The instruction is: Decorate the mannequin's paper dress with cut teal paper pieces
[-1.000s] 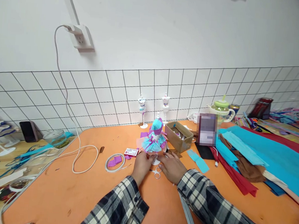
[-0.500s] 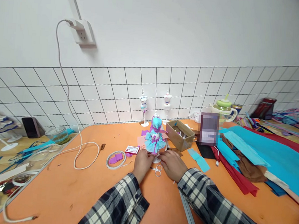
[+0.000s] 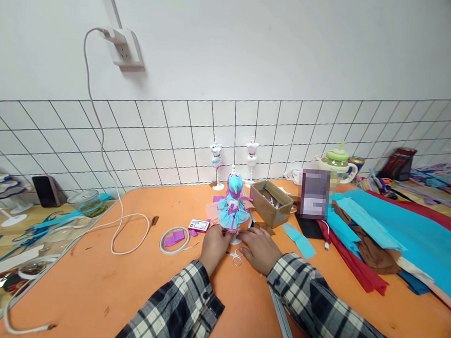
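In the middle of the table stands a miniature dress form (image 3: 233, 203) in a blue and purple ruffled dress, upright on a clear round base (image 3: 236, 239). My left hand (image 3: 215, 246) is at the lower left of the skirt, its fingers closed at the hem and stand; the fingertips are partly hidden. On the other side, my right hand (image 3: 258, 247) rests low with its fingers stretched toward the base and the thumb apart. Small scissors (image 3: 237, 258) with white handles lie between the hands, just in front of the base.
Two more dress forms, one left (image 3: 216, 160) and one right (image 3: 251, 158), stand by the wall. Right of centre are a cardboard box (image 3: 280, 214), a propped phone (image 3: 315, 193) and fabric pieces (image 3: 374, 246). A tape roll (image 3: 162, 242), a small card box (image 3: 199, 225) and a white cable (image 3: 113, 233) lie left.
Almost nothing differs; the whole view has shifted very slightly. Both hands stay beside the base of the dress form.
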The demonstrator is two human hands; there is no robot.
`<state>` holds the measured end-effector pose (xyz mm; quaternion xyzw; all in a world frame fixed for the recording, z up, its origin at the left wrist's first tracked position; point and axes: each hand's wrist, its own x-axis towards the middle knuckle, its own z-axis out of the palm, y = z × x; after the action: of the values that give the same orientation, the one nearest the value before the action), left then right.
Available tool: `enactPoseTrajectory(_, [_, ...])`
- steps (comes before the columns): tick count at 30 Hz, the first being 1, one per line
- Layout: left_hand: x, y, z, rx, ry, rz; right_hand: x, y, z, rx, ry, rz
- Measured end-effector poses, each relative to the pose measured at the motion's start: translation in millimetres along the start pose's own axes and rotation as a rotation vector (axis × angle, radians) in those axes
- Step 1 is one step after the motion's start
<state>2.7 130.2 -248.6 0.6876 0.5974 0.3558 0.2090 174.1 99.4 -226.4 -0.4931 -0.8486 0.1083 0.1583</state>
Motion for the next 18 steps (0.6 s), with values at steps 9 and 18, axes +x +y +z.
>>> enactPoseTrajectory(9, [-9, 2, -10.7, -0.053, 0.031, 0.111, 2, 7, 2, -0.051, 0.013, 0.028])
enactPoseTrajectory(18, [-38, -41, -111.4, 0.219, 0.134, 0.167, 3, 10, 5, 0.003, -0.013, 0.033])
